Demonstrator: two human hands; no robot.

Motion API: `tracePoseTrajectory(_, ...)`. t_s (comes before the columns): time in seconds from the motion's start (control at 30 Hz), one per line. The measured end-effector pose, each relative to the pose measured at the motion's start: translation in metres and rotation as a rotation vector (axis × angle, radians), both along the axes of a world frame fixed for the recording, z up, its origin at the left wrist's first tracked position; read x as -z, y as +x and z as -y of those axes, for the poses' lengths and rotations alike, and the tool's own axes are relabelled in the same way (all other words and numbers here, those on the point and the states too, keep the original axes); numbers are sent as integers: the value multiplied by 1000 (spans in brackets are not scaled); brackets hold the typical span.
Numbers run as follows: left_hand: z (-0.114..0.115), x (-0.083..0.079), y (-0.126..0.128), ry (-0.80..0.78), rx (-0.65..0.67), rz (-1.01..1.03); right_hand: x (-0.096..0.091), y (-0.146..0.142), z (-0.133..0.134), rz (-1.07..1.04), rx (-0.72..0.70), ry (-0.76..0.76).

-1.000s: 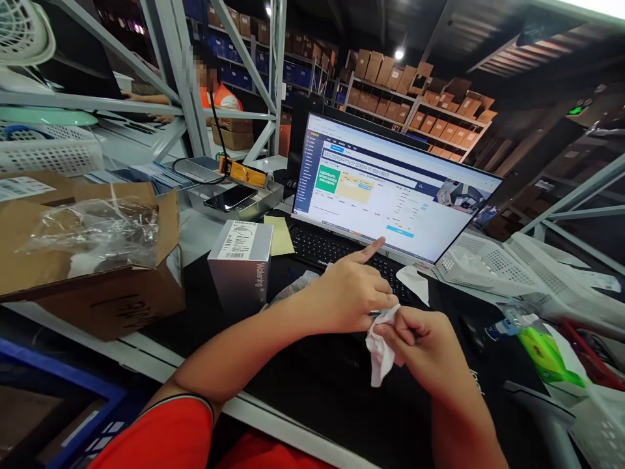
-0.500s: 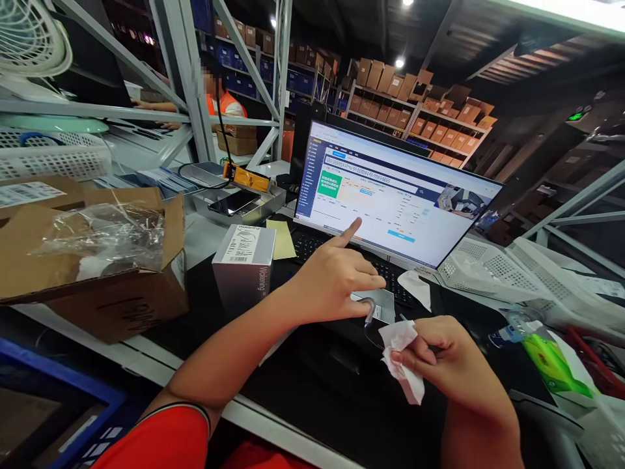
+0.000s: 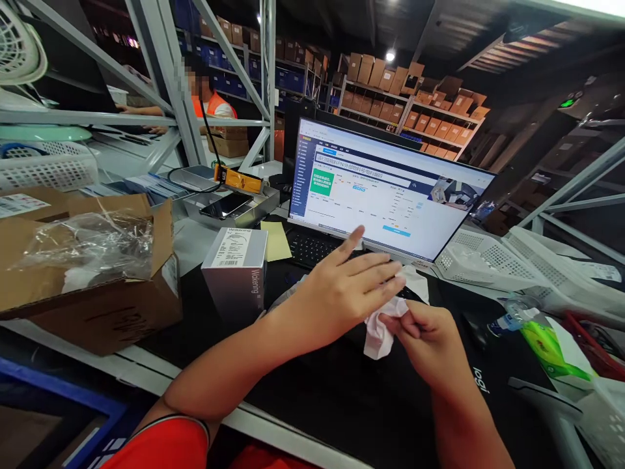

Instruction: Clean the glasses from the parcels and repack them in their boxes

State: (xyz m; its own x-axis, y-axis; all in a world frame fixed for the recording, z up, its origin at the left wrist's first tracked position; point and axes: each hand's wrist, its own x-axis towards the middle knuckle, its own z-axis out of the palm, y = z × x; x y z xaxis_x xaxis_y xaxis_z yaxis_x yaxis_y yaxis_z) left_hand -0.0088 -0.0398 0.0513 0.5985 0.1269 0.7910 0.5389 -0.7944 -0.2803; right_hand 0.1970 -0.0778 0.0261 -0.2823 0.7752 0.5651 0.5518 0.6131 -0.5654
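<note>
My right hand (image 3: 430, 339) pinches a crumpled white tissue (image 3: 377, 333) just above the black desk mat (image 3: 342, 397). My left hand (image 3: 349, 286) lies over the tissue's top with its fingers stretched out and together, touching it. Both hands hover in front of the black keyboard (image 3: 317, 247) and the lit monitor (image 3: 385, 189). A small white scrap (image 3: 415, 281) lies on the keyboard's right end, just past my left fingertips. Whether my left hand holds anything under it is hidden.
A grey boxed product (image 3: 237, 267) stands left of my left arm, beside a yellow sticky note (image 3: 276, 240). An open cardboard box (image 3: 92, 273) with plastic wrap sits far left. White mesh baskets (image 3: 488, 260) and a green packet (image 3: 547, 348) lie right. Another person (image 3: 209, 98) works behind the shelving.
My left hand stopped pointing at the screen and came down flat onto the tissue. My right hand brought the tissue up and left to meet it. The metal piece seen earlier is hidden now.
</note>
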Motion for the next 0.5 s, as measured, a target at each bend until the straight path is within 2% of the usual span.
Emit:
tracePoseTrajectory(0.17, 5, -2, -9, -262, -130, 246, 4, 16, -13, -335, 119, -83)
tracePoseTrajectory(0.3, 9, 12, 4, -480, -189, 112, 10, 17, -19, -565, 80, -157)
tracePoseTrajectory(0.4, 10, 29, 24, -495, -204, 58, 9, 8, -17, -589, 23, -187)
tracePoseTrajectory(0.5, 10, 42, 40, -400, -233, 109, 6, -1, -12, -532, 69, -172)
